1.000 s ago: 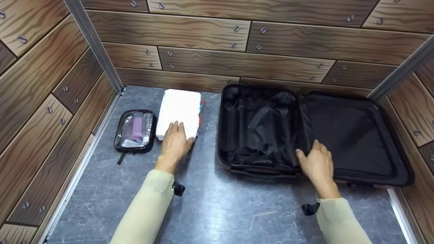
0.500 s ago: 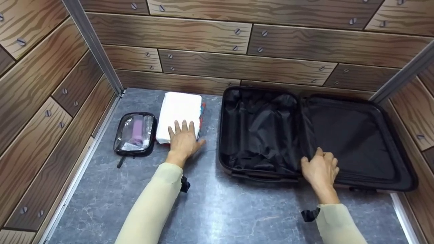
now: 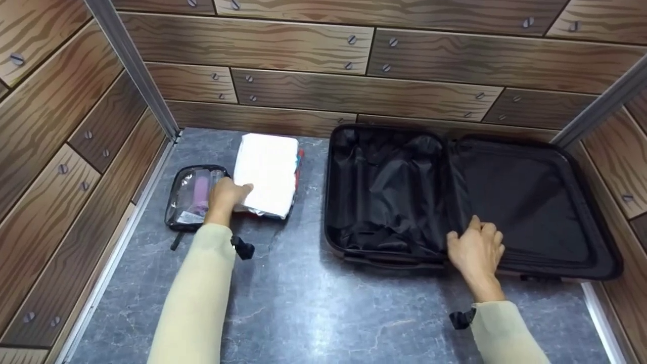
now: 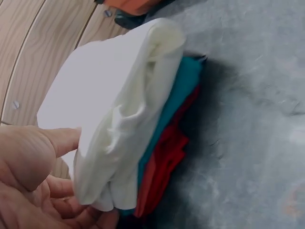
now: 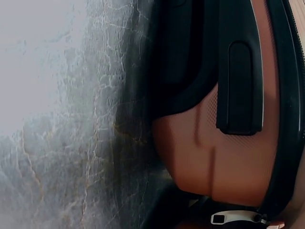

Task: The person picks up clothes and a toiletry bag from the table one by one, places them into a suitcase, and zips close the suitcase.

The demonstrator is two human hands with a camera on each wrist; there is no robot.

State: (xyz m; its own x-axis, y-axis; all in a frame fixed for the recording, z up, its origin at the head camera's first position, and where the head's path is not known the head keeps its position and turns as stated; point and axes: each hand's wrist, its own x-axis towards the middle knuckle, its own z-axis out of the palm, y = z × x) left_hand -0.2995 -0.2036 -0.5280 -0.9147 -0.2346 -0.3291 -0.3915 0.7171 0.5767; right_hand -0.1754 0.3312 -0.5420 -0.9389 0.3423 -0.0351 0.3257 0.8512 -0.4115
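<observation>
My left hand (image 3: 224, 196) is at the left edge of a stack of folded clothes. In the left wrist view its thumb lies against the folded white garment (image 4: 95, 81) on top, and its fingers curl at the edge below. Teal cloth (image 4: 174, 100) and red cloth (image 4: 164, 157) show under the white one. My right hand (image 3: 476, 255) holds the near edge of the open black-lined suitcase (image 3: 386, 192), beside the fold between its halves; its fingertips are hidden. The right wrist view shows the suitcase's orange-brown shell (image 5: 214, 167) and dark handle (image 5: 240, 86).
Left of the stack, partly behind my left hand, lies a clear black-edged pouch (image 3: 184, 202) with a purple item inside. The grey marbled floor (image 3: 303, 303) is bounded by wood-patterned walls (image 3: 283, 91). The suitcase lid half (image 3: 525, 202) lies near the right wall.
My left hand has gone from lying spread on the white garment to the stack's left edge, its thumb now on top. The right hand's fingers have curled at the suitcase edge.
</observation>
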